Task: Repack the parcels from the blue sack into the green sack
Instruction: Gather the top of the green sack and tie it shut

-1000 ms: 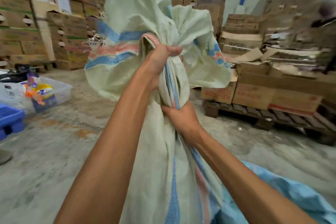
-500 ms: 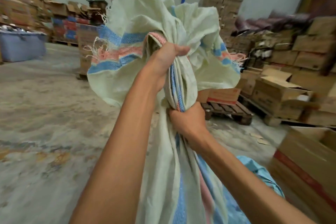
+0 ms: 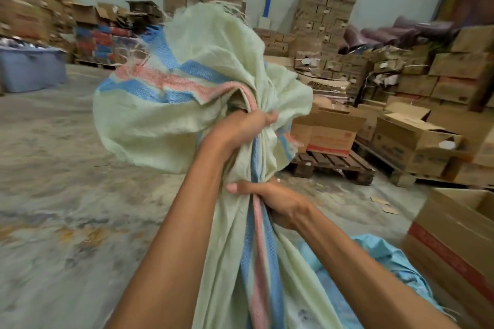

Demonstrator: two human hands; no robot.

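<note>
In the last second the grip has hardly changed. The left hand (image 3: 242, 129) is still clenched round the gathered neck of the green sack (image 3: 160, 120). The right hand (image 3: 275, 204) is clenched round the same neck just below it, with its thumb now laid across the cloth. What did change is the view, which has swung across the stacked cartons (image 3: 328, 8) toward the pallet (image 3: 334, 163). The hands also sit lower now, and the loose, frayed mouth of the sack flops more to the left. The blue sack (image 3: 374, 259) lies crumpled on the floor (image 3: 66, 195) beside the right forearm (no parcel shows anywhere). I judge that the repacking is finished or nearly so, and that the person is now closing or hauling the green sack.
</note>
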